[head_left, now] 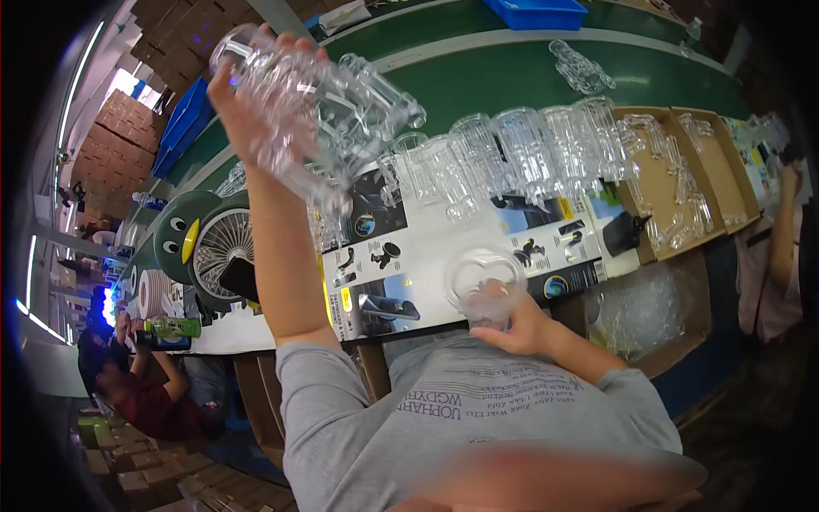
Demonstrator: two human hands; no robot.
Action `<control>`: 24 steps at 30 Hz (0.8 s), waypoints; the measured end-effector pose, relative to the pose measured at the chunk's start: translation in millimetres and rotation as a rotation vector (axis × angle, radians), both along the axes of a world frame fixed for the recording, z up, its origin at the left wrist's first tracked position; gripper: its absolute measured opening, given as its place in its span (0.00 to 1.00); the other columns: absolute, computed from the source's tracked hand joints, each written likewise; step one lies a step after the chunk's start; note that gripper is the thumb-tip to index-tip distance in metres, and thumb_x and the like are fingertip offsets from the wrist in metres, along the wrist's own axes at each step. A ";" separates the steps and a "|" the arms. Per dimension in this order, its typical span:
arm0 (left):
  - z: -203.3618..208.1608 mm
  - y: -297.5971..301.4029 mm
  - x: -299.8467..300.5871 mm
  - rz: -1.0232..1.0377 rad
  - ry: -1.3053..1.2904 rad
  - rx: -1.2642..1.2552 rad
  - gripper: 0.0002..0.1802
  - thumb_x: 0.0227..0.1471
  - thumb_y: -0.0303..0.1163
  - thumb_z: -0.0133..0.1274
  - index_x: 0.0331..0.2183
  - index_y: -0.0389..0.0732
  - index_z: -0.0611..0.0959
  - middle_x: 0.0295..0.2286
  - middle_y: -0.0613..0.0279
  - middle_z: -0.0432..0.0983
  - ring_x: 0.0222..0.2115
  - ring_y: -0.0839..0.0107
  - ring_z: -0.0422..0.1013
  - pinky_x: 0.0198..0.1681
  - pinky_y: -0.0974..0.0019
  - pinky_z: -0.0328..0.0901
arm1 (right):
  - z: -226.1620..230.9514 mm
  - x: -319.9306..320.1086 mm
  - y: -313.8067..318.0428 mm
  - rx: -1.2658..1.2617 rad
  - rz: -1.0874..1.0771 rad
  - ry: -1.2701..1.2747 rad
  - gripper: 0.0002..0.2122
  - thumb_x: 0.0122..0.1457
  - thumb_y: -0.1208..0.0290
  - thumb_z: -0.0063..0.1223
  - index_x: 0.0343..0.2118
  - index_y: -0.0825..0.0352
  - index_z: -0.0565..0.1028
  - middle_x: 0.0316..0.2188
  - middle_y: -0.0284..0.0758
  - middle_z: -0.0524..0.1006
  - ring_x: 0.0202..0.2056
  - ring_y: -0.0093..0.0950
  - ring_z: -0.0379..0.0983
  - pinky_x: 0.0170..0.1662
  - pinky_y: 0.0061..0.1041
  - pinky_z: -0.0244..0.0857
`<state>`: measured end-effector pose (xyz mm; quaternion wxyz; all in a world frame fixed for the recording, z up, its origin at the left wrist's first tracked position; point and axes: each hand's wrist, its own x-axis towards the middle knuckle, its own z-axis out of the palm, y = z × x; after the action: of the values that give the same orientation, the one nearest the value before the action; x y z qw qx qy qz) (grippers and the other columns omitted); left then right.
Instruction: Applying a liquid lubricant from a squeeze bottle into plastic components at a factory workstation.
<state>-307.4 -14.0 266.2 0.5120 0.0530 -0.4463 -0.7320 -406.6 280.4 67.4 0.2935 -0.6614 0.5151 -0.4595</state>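
Person in a grey T-shirt (486, 410), leaning in at the row of transparent ribbed plastic parts (520, 154). Left hand (246, 124): arm straight, raised left of the row; fingers curled round a shiny cluster of transparent plastic parts (341, 111), fingertips parted over its far side, exact grip lost in glare. Right hand (522, 328): elbow bent, low on the row's near side; thumb and fingers close on a round transparent plastic cup (485, 282), some fingertips hidden. Edges: brown cardboard tray (727, 175) just beside the row's right end; green penguin-faced fan (175, 239) well left of it. Room: white printed sheet (426, 243) between row and shirt, partly bare; green worktop (478, 81) mostly bare beyond the row, one loose transparent part (582, 68) there.
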 end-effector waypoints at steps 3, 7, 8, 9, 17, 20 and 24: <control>-21.0 24.8 24.9 -0.478 0.337 -0.042 0.33 0.45 0.50 0.44 0.47 0.35 0.64 0.37 0.49 0.68 0.38 0.56 0.67 0.45 0.51 0.60 | 24.7 10.2 -2.2 0.218 0.204 -0.423 0.18 0.48 0.64 0.57 0.40 0.68 0.69 0.29 0.34 0.74 0.31 0.25 0.71 0.35 0.22 0.63; -31.2 62.6 40.7 -0.497 0.422 0.030 0.38 0.45 0.53 0.45 0.51 0.37 0.60 0.32 0.55 0.67 0.35 0.61 0.64 0.43 0.54 0.57 | 30.6 18.0 -2.2 0.308 0.356 -0.600 0.15 0.52 0.67 0.52 0.38 0.72 0.68 0.31 0.36 0.72 0.35 0.24 0.68 0.40 0.23 0.61; -33.3 67.1 46.0 -0.504 0.435 0.024 0.39 0.45 0.53 0.45 0.51 0.37 0.60 0.33 0.56 0.67 0.34 0.62 0.64 0.42 0.54 0.57 | 33.5 20.6 0.1 0.342 0.378 -0.631 0.15 0.52 0.66 0.52 0.38 0.72 0.68 0.31 0.36 0.72 0.34 0.24 0.69 0.40 0.23 0.61; -36.0 68.9 49.5 -0.511 0.445 0.015 0.40 0.45 0.54 0.46 0.52 0.37 0.59 0.33 0.56 0.67 0.34 0.63 0.64 0.42 0.53 0.57 | 37.0 22.6 0.7 0.346 0.375 -0.633 0.15 0.52 0.66 0.52 0.38 0.72 0.68 0.31 0.36 0.72 0.34 0.24 0.69 0.40 0.23 0.61; -44.9 85.9 50.8 -0.647 0.480 -0.034 0.43 0.45 0.55 0.46 0.55 0.38 0.55 0.34 0.55 0.66 0.37 0.63 0.62 0.43 0.51 0.56 | 45.4 30.7 7.1 0.314 0.412 -0.536 0.15 0.51 0.65 0.53 0.38 0.70 0.68 0.29 0.35 0.73 0.33 0.23 0.70 0.38 0.22 0.62; -45.2 86.7 49.8 -0.675 0.478 -0.072 0.43 0.45 0.55 0.45 0.55 0.38 0.53 0.36 0.54 0.66 0.38 0.61 0.62 0.44 0.51 0.56 | 47.1 32.4 6.9 0.319 0.412 -0.522 0.15 0.51 0.65 0.53 0.38 0.70 0.69 0.29 0.34 0.73 0.32 0.22 0.70 0.38 0.22 0.62; -47.3 84.9 49.6 -0.712 0.476 -0.084 0.43 0.45 0.55 0.45 0.55 0.38 0.53 0.37 0.55 0.66 0.39 0.61 0.61 0.44 0.50 0.55 | 48.4 33.4 6.7 0.235 0.390 -0.470 0.14 0.51 0.65 0.52 0.37 0.70 0.69 0.29 0.34 0.73 0.32 0.23 0.69 0.38 0.23 0.62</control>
<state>-257.8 70.9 218.9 0.3179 -0.2956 -0.3355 -0.8361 -373.1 287.1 115.9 0.5611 -0.5851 0.3464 -0.4720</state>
